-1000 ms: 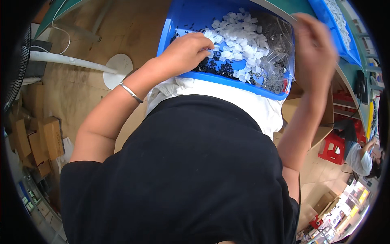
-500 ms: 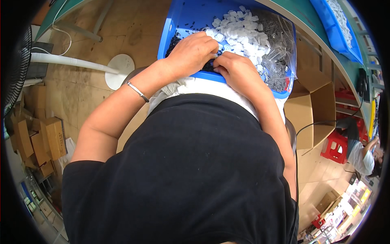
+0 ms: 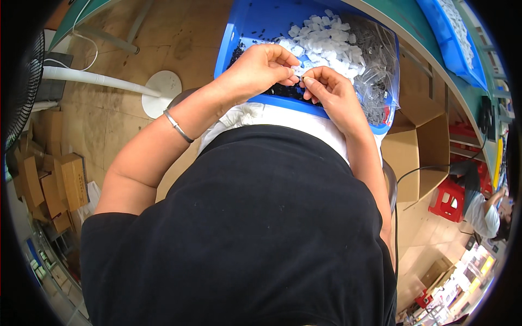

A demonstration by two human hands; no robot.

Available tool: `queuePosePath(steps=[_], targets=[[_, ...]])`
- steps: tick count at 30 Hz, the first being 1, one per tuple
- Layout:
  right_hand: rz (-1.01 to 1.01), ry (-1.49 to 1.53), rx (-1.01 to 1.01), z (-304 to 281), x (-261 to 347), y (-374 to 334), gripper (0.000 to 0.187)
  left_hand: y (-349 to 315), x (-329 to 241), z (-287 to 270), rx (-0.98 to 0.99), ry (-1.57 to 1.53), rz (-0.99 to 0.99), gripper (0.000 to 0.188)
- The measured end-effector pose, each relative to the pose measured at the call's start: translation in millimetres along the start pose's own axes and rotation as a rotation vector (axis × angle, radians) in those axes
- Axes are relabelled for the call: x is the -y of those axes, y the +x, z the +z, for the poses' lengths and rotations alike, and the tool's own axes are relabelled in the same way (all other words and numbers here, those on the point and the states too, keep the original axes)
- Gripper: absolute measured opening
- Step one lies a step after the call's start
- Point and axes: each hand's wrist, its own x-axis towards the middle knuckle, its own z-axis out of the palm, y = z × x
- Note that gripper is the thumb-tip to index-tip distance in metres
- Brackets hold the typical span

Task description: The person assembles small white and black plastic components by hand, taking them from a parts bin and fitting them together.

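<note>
A blue tray [image 3: 229,41] rests at my lap, with small parts lying in it. My left hand [image 3: 265,66] is closed in a pinch on a small white plastic piece [image 3: 296,69] over the tray. Close beside it, my right hand [image 3: 330,93] pinches too, its fingertips meeting the left ones; what it grips is hidden. Beyond the hands lies a heap of white plastic pieces [image 3: 331,41]. Small black parts [image 3: 285,91] are spread below my fingers. To the right, a clear plastic bag [image 3: 380,54] holds thin transparent or grey parts.
A green-topped table [image 3: 405,27] curves past the tray, with another blue tray [image 3: 457,49] on it. An open cardboard box [image 3: 402,146] stands at the right. A white fan stand [image 3: 98,79] is at the left. Farther right, a person sits near a red stool [image 3: 448,198].
Both hands have lifted slightly from the tray's contents and turned, fingertips now together. A white piece shows between them. The right hand's fingers have opened up more.
</note>
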Motion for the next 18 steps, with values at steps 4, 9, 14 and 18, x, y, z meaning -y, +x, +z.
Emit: queuePosePath(steps=[4, 9, 14, 18], targets=[[-0.059, -0.071, -0.082, 5.1, 4.4, -3.6, 0.014, -1.0, -0.1, 3.1, -0.021, -0.033, 0.0, 0.026], [-0.17, -0.281, -0.161, 12.1, 10.3, -6.2, 0.016, -2.0, 0.5, 6.4, -0.017, -0.082, -0.007, 0.024], [-0.154, -0.44, -0.174, 13.6, 10.5, -5.9, 0.015, -2.5, 2.1, 8.0, -0.029, -0.09, -0.004, 0.023], [-0.143, -0.47, -0.17, 14.7, 10.2, -5.7, 0.016, -4.1, -0.4, 11.7, -0.041, -0.108, -0.006, 0.023]])
